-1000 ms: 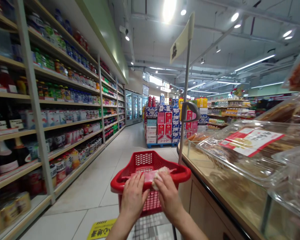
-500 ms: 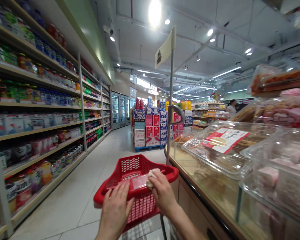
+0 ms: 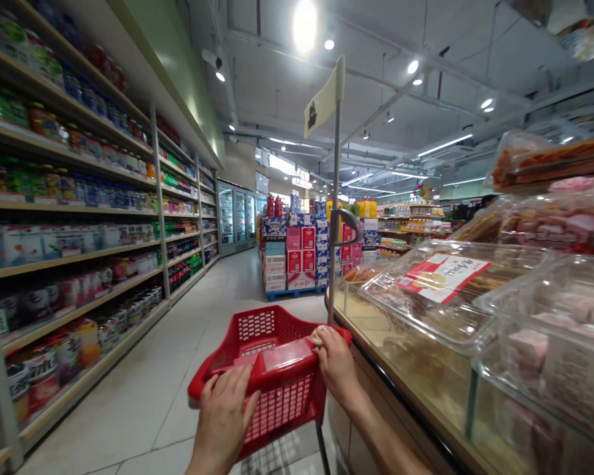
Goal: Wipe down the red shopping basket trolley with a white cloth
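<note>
A red plastic shopping cart (image 3: 282,417) with perforated sides stands in front of me. My left hand (image 3: 224,414) rests over the left part of its handle, the fingers curled across the bar and the thumb below. My right hand (image 3: 337,364) is closed on a crumpled white cloth (image 3: 317,335), pressing it against the right end of the handle. Between the hands lies the handle's wide middle part with a clear, shiny label panel (image 3: 286,355). The undersides of the fingers are hidden. The cart's basket shows its red grid floor beyond the handle.
Shelves of drinks (image 3: 79,185) line the left. On the right, close to the cart, is a display counter (image 3: 400,376) with clear packs of food (image 3: 445,277). A pole with a flag (image 3: 337,165) rises by the cart. Stacked boxes (image 3: 297,254) stand ahead on the tiled floor (image 3: 178,343).
My right hand has moved to the right along the handle with the cloth, uncovering more of the label panel. My left hand stays on the handle, nearly in place.
</note>
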Tool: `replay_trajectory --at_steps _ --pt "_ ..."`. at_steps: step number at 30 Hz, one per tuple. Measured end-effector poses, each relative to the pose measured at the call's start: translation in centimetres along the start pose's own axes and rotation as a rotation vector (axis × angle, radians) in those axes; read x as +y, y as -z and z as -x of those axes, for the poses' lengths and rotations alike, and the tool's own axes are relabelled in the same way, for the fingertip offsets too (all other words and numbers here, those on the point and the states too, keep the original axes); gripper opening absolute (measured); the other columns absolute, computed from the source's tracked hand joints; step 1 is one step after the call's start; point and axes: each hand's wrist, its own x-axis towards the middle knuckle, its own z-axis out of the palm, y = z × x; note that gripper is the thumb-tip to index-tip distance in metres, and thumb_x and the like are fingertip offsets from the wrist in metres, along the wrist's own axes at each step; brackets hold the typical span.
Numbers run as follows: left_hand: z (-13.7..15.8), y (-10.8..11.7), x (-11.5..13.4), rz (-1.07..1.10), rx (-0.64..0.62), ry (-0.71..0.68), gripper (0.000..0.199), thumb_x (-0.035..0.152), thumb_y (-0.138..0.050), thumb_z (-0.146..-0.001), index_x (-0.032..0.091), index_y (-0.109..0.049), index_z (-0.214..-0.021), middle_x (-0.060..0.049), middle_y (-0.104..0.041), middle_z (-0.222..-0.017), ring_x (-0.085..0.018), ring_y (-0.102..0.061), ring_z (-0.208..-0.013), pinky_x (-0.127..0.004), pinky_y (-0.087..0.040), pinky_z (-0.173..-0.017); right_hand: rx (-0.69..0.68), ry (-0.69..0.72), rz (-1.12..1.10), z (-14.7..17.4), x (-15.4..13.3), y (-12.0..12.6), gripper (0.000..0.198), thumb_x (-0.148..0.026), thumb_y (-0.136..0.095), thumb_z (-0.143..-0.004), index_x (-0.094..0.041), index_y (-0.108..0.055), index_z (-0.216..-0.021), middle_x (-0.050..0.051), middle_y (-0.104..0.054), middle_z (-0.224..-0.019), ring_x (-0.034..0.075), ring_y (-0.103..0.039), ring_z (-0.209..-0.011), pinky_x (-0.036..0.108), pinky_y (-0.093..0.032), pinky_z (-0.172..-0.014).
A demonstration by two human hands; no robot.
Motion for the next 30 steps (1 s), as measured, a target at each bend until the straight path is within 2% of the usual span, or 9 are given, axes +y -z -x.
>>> replay_trajectory --at_steps 6,11,12,17,19,23,25,28,30 --pt "-0.1 0.5 0.7 -0.003 -0.055 0.028 0.031 0.025 -0.046 -0.075 0.019 -0.057 -0.104 -0.006 -0.064 -0.103 -0.02 -0.055 -0.094 -0.037 -0.035 -0.086 -0.048 0.368 -0.109 1.2 -3.1 -1.5 0.04 -0.007 -0.041 -0.071 -0.02 -0.058 -0.104 0.009 -0.053 -0.118 0.022 -0.045 -0.112 0.043 -0.039 -0.094" --pt "0.1 0.8 1.1 -0.015 -0.065 0.055 0.034 0.023 -0.046 -0.076 0.018 -0.055 -0.108 -0.005 -0.063 -0.103 -0.02 -0.054 -0.095 -0.037 -0.035 -0.088 0.028 0.046 -0.008 0.1 -0.1 -0.7 0.037 -0.009 -0.04 -0.072 -0.019 -0.059 -0.102 0.009 -0.061 -0.103 0.022 -0.055 -0.099 0.044 -0.045 -0.087" --pt "0.2 0.7 1.2 -0.015 -0.059 0.053 0.034 0.023 -0.046 -0.076 0.018 -0.055 -0.108 -0.005 -0.063 -0.103 -0.02 -0.055 -0.095 -0.037 -0.035 -0.088 0.039 0.031 -0.013 0.3 -0.1 -0.8 0.038 -0.009 -0.039 -0.072 -0.019 -0.059 -0.102 0.01 -0.06 -0.104 0.023 -0.054 -0.099 0.045 -0.045 -0.087" --pt "0.3 0.2 1.6 0.001 -0.04 0.062 0.033 0.019 -0.046 -0.075 0.019 -0.057 -0.105 -0.004 -0.064 -0.103 -0.019 -0.055 -0.095 -0.037 -0.035 -0.087 -0.032 0.387 -0.122 1.8 -2.7 -1.7 0.038 -0.009 -0.042 -0.071 -0.021 -0.059 -0.103 0.009 -0.052 -0.119 0.023 -0.044 -0.114 0.044 -0.039 -0.094" --pt "0.4 0.2 1.7 0.007 -0.042 0.087 0.032 0.019 -0.046 -0.075 0.019 -0.057 -0.105 -0.004 -0.063 -0.103 -0.019 -0.054 -0.095 -0.037 -0.035 -0.088 -0.035 0.36 -0.1 1.4 -2.0 -1.4 0.037 -0.009 -0.042 -0.072 -0.021 -0.059 -0.103 0.009 -0.054 -0.117 0.022 -0.047 -0.11 0.043 -0.041 -0.092" --pt "0.6 0.1 1.9 0.005 -0.046 0.042 0.034 0.023 -0.045 -0.077 0.02 -0.055 -0.109 -0.004 -0.063 -0.104 -0.019 -0.054 -0.095 -0.036 -0.036 -0.087 0.055 0.065 -0.009 0.6 -0.4 -0.8 0.037 -0.009 -0.039 -0.072 -0.018 -0.059 -0.102 0.011 -0.06 -0.105 0.023 -0.054 -0.1 0.046 -0.044 -0.086" --pt "0.6 0.0 2.1 -0.004 -0.038 0.044 0.034 0.023 -0.045 -0.076 0.02 -0.055 -0.108 -0.004 -0.063 -0.104 -0.02 -0.054 -0.095 -0.037 -0.036 -0.086 0.042 0.124 -0.044 1.0 -1.4 -1.1 0.04 -0.007 -0.038 -0.07 -0.019 -0.058 -0.103 0.01 -0.057 -0.11 0.023 -0.05 -0.105 0.047 -0.042 -0.09" --pt "0.6 0.1 2.1 0.01 -0.04 0.057 0.033 0.022 -0.046 -0.075 0.02 -0.056 -0.106 -0.005 -0.063 -0.104 -0.02 -0.055 -0.095 -0.037 -0.036 -0.086 -0.035 0.354 -0.141 1.7 -2.7 -1.3 0.041 -0.007 -0.041 -0.069 -0.021 -0.058 -0.104 0.008 -0.052 -0.119 0.022 -0.044 -0.113 0.044 -0.038 -0.095" --pt "0.7 0.6 1.5 0.016 -0.063 0.029 0.033 0.024 -0.046 -0.076 0.02 -0.055 -0.108 -0.004 -0.063 -0.106 -0.019 -0.054 -0.097 -0.035 -0.036 -0.086 -0.037 0.326 -0.132 1.4 -1.9 -1.0 0.039 -0.008 -0.042 -0.07 -0.021 -0.058 -0.104 0.009 -0.053 -0.117 0.022 -0.046 -0.111 0.043 -0.039 -0.094"
